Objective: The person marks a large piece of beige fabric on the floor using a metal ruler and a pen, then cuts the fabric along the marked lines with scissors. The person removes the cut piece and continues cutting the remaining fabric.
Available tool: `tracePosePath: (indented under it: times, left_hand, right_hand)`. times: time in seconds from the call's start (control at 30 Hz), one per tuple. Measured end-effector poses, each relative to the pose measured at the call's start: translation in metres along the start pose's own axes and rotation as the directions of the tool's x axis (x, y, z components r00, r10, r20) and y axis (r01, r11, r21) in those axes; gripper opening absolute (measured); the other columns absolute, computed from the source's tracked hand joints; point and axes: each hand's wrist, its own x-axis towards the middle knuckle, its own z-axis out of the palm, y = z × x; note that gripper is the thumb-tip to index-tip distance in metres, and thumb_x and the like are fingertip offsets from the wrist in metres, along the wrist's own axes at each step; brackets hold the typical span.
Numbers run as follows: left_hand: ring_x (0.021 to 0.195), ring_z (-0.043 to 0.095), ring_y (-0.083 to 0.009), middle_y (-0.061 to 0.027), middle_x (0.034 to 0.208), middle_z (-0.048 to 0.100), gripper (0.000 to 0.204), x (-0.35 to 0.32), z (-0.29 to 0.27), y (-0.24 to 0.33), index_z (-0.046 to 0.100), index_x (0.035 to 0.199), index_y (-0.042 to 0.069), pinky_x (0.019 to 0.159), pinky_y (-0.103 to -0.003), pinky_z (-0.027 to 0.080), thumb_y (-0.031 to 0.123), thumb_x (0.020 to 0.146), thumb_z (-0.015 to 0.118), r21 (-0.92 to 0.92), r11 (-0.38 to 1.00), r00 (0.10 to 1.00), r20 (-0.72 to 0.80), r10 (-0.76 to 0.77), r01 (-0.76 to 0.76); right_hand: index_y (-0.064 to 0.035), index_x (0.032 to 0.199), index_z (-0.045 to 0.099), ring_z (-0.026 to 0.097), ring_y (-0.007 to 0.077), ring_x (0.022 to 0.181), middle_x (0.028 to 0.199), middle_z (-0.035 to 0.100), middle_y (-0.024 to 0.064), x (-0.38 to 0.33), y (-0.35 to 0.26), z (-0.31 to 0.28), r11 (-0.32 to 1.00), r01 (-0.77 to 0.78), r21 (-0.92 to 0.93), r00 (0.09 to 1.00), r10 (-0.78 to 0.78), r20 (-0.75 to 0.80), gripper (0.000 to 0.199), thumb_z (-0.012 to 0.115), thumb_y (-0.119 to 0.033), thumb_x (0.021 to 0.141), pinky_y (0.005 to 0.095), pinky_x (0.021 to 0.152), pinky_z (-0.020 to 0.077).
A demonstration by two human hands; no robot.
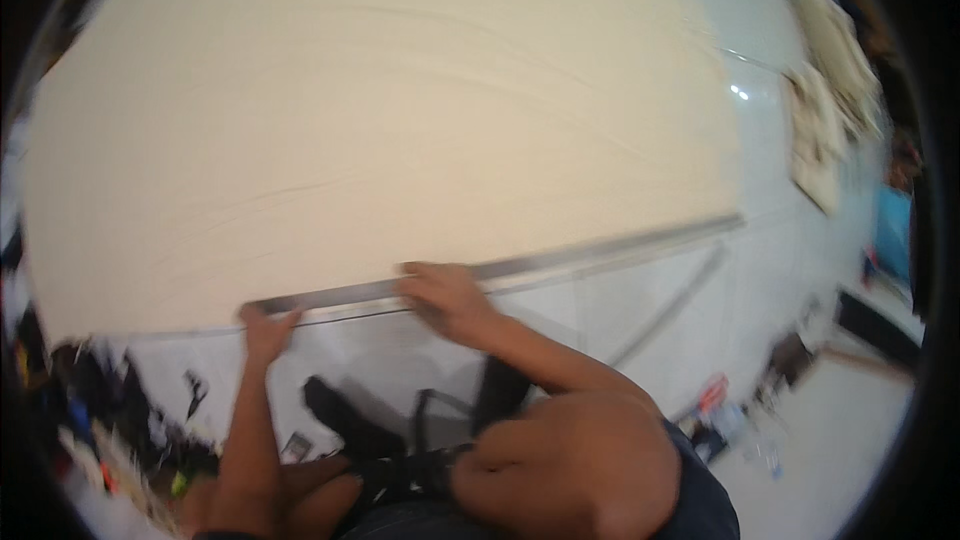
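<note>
A large sheet of cream cloth [400, 130] lies spread over the pale floor, with a few shallow creases. Along its near edge runs a long grey metal ruler [610, 244], slanting up toward the right. My left hand [266, 332] grips the ruler's left end between thumb and fingers. Farther right, my right hand [448, 302] is closed over the ruler, fingers on top; motion blurs it slightly. Below the hands are my bent legs and dark-clad feet [350, 420].
Folded cream cloth [825, 110] lies at the far right on the shiny tiles. Dark clutter [100, 390] fills the left side. A small black tool [195, 392], perhaps scissors, is near it. A red-handled thing [713, 392] and assorted small items lie at the lower right.
</note>
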Motion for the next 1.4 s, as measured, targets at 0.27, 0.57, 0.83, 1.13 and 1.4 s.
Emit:
tracePosePath:
  times: [0.27, 0.57, 0.83, 1.13, 1.4]
  left_hand:
    - [0.138, 0.036, -0.0451, -0.0376, 0.140, 0.040, 0.124, -0.031, -0.032, 0.050, 0.035, 0.134, -0.023, 0.116, -0.047, 0.031, 0.073, 0.067, 0.077, -0.027, 1.000, 1.000, -0.010, 0.014, -0.014]
    - [0.130, 0.044, -0.0416, -0.0328, 0.134, 0.043, 0.111, -0.047, -0.024, 0.030, 0.046, 0.122, -0.019, 0.107, -0.041, 0.043, 0.069, 0.065, 0.082, 0.008, 0.999, 0.994, -0.099, -0.042, 0.043]
    - [0.145, 0.032, -0.0427, -0.0338, 0.144, 0.046, 0.108, -0.034, -0.065, 0.051, 0.056, 0.131, -0.013, 0.120, -0.042, 0.028, 0.077, 0.072, 0.067, -0.259, 0.953, 0.983, 0.056, 0.178, -0.157]
    - [0.088, 0.066, -0.0375, -0.0206, 0.093, 0.069, 0.053, 0.046, -0.202, -0.057, 0.065, 0.095, -0.002, 0.078, -0.045, 0.053, 0.047, 0.080, 0.078, 0.275, 0.899, 0.913, -0.134, 0.386, -0.340]
    - [0.097, 0.060, -0.0209, -0.0104, 0.106, 0.062, 0.031, -0.099, -0.303, 0.048, 0.059, 0.112, -0.001, 0.087, -0.035, 0.049, 0.018, 0.088, 0.065, -0.109, 0.876, 0.882, -0.063, 0.466, -0.471]
  right_hand:
    - [-0.0008, 0.133, 0.052, 0.064, 0.0435, 0.086, 0.099, 0.066, 0.0245, -0.049, -0.004, -0.101, 0.737, -0.577, -0.352, 0.792, 0.611, -0.017, 0.047, 0.058, -0.003, 0.087, 0.0512, 0.076, 0.0493]
    - [-0.0035, 0.096, 0.063, 0.057, 0.0364, 0.093, 0.100, 0.059, 0.0143, -0.059, 0.030, -0.129, 0.791, -0.205, -0.576, 0.901, 0.383, 0.205, 0.047, 0.089, -0.024, 0.064, 0.0465, 0.079, 0.0474]
    - [-0.0072, 0.091, 0.066, 0.062, 0.0360, 0.093, 0.093, 0.065, 0.0134, -0.064, 0.037, -0.161, 0.762, -0.139, -0.632, 0.889, 0.377, 0.260, 0.041, 0.087, -0.034, 0.068, 0.0462, 0.082, 0.0498]
    - [-0.0074, 0.096, 0.059, 0.065, 0.0362, 0.088, 0.088, 0.067, 0.0144, -0.042, -0.012, -0.185, 0.860, -0.304, -0.409, 0.889, 0.410, 0.203, 0.034, 0.072, -0.038, 0.089, 0.0475, 0.072, 0.0496]
    - [-0.0008, 0.103, 0.065, 0.062, 0.0341, 0.081, 0.089, 0.064, 0.0191, 0.021, -0.065, -0.231, 0.859, -0.470, -0.204, 0.839, 0.363, -0.405, 0.023, 0.065, -0.023, 0.096, 0.0404, 0.072, 0.0476]
